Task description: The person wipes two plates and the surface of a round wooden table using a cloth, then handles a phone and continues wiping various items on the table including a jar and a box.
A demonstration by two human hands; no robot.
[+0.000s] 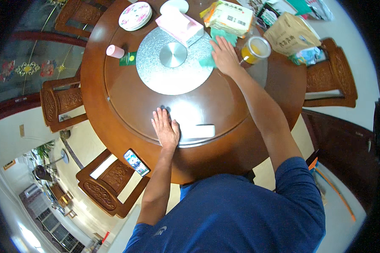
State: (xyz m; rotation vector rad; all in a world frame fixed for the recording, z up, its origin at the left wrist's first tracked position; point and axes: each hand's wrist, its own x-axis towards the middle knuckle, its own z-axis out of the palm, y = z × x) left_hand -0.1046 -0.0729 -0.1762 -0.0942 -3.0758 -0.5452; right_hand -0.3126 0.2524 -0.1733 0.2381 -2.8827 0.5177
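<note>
My left hand (166, 129) lies palm down on the round wooden table (126, 125), fingers a little apart and holding nothing. Just right of it is a white rectangular object (204, 131). My right hand (224, 56) reaches far over the table, palm down, beside the right edge of the round silvery glass centre plate (174, 83). Green cloth (224, 34) shows beyond its fingers, and a green patch (207, 62) shows at its left side; whether the fingers grip the cloth is hidden. A lidded cup of yellow contents (255, 52) stands close on the right.
A tissue box (185, 30), stacked floral plates (135, 15), packaged paper (231, 17) and a brown paper bag (288, 34) occupy the far side. A pink cylinder (115, 51) is at the left, a smartphone (136, 162) at the near edge. Carved wooden chairs (114, 177) surround the table.
</note>
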